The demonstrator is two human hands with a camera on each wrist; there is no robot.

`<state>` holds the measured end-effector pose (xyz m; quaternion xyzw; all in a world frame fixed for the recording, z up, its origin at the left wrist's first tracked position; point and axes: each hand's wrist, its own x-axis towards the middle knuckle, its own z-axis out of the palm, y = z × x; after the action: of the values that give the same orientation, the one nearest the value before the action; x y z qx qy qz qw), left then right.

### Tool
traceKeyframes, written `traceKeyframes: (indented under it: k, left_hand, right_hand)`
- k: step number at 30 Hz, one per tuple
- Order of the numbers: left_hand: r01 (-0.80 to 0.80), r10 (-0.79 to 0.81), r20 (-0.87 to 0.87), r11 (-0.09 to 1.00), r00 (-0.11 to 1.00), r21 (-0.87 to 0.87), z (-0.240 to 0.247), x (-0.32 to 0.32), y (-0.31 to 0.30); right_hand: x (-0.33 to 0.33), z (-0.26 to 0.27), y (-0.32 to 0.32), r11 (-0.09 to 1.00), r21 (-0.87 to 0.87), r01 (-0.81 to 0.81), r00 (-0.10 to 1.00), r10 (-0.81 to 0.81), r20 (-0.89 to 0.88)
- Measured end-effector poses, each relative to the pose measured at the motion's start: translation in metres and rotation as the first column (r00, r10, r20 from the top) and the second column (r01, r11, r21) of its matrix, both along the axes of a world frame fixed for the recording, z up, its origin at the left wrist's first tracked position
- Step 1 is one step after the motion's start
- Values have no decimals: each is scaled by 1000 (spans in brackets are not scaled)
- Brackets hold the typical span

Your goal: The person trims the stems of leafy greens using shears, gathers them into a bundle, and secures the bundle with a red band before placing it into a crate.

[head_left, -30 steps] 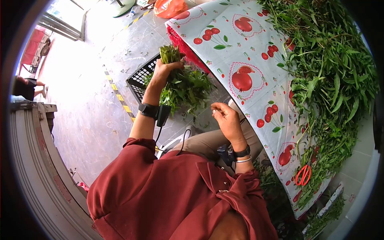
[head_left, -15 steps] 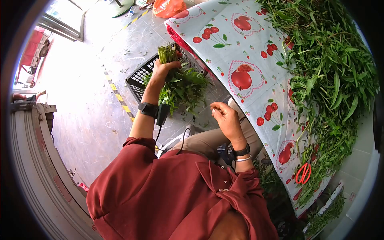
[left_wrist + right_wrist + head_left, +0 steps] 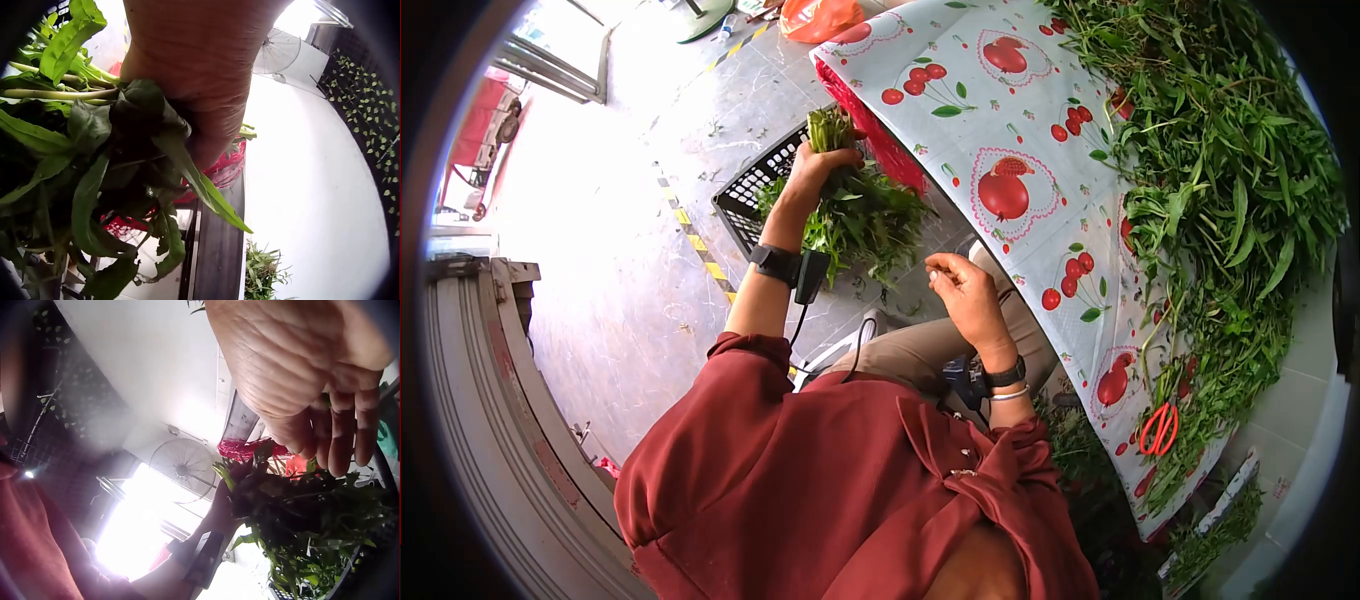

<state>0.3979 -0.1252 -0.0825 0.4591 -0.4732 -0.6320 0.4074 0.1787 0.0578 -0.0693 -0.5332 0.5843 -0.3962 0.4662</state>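
In the head view my left hand [image 3: 812, 172] grips a bunch of leafy green stems [image 3: 830, 130] near the cut ends, its leaves hanging over a black crate [image 3: 745, 185]. The left wrist view shows those leaves [image 3: 87, 181] below and beside the left hand [image 3: 194, 69]. My right hand [image 3: 970, 300] hangs loosely bent above the lap, holding nothing, between the bunch and the patterned tablecloth [image 3: 1030, 125]. In the right wrist view, the right hand's [image 3: 312, 381] fingers hang relaxed, with the bunch [image 3: 300, 500] beyond them.
A large heap of greens [image 3: 1230, 180] covers the table's right side. Red-handled scissors [image 3: 1160, 430] lie by its lower end. An orange bag [image 3: 820, 18] sits on the floor beyond the crate, and yellow-black tape [image 3: 697, 243] runs along the floor to its left.
Compared with half a second ago, my left hand and the bunch have shifted slightly to the right. My right hand has hardly moved.
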Motion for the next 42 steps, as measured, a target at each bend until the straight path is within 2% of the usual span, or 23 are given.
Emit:
traceKeyframes:
  k: [8, 14, 20, 23, 25, 35, 42]
  left_hand:
    - [27, -27, -5, 999, 1000, -41, -6, 2, -2]
    - [-35, 35, 21, 999, 999, -1, -1, 12, 7]
    - [-23, 22, -20, 1000, 1000, -19, -2, 18, 9]
    - [-5, 7, -44, 999, 999, 40, 2, 15, 9]
    - [-30, 29, -139, 1000, 990, -5, 2, 9, 6]
    - [11, -10, -107, 1000, 994, 11, -4, 3, -3]
    - [-43, 45, -96, 999, 994, 18, -6, 5, 0]
  right_hand:
    - [-1, -2, 1, 1000, 30, -4, 1000, 4, 10]
    - [0, -2, 2, 1000, 1, 5, 1000, -5, 22]
    - [2, -1, 3, 1000, -14, -3, 1000, 3, 5]
    - [3, 0, 3, 1000, 4, -7, 1000, 7, -1]
    - [3, 0, 4, 1000, 26, -4, 1000, 4, -10]
    - [3, 1, 7, 999, 40, -8, 1000, 8, -7]
    - [3, 1, 8, 999, 36, -3, 1000, 3, -1]
